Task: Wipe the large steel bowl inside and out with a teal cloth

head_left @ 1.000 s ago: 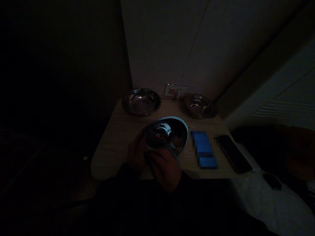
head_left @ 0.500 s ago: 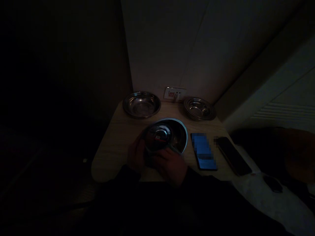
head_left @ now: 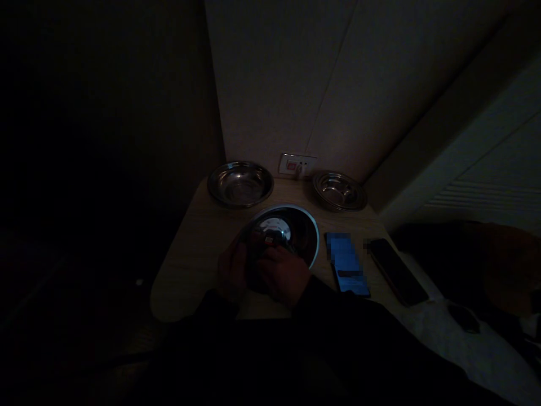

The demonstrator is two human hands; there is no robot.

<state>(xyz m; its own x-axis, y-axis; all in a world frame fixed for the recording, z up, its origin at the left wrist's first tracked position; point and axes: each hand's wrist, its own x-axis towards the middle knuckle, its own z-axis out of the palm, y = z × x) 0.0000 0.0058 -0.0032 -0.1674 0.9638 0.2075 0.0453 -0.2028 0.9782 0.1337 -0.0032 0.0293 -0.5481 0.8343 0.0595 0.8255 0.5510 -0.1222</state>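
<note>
The scene is very dark. A shiny steel bowl [head_left: 291,228] sits tilted near the front of a small wooden table [head_left: 190,254]. My left hand [head_left: 231,272] grips the bowl's near-left rim. My right hand [head_left: 282,273] is closed and pressed against the bowl's inner near side; whether it holds a cloth or anything else is lost in the dark. A small red-marked label shows on the bowl's bottom.
Two more steel bowls stand at the back, one at the left [head_left: 240,184], one at the right [head_left: 339,190], with a wall socket [head_left: 296,166] between them. A lit blue phone [head_left: 346,264] and a dark phone [head_left: 397,270] lie to the right. Bedding lies beyond.
The bowl has tipped lower and flatter toward the table. My right hand slid up from the near rim into the bowl. The view shifted slightly.
</note>
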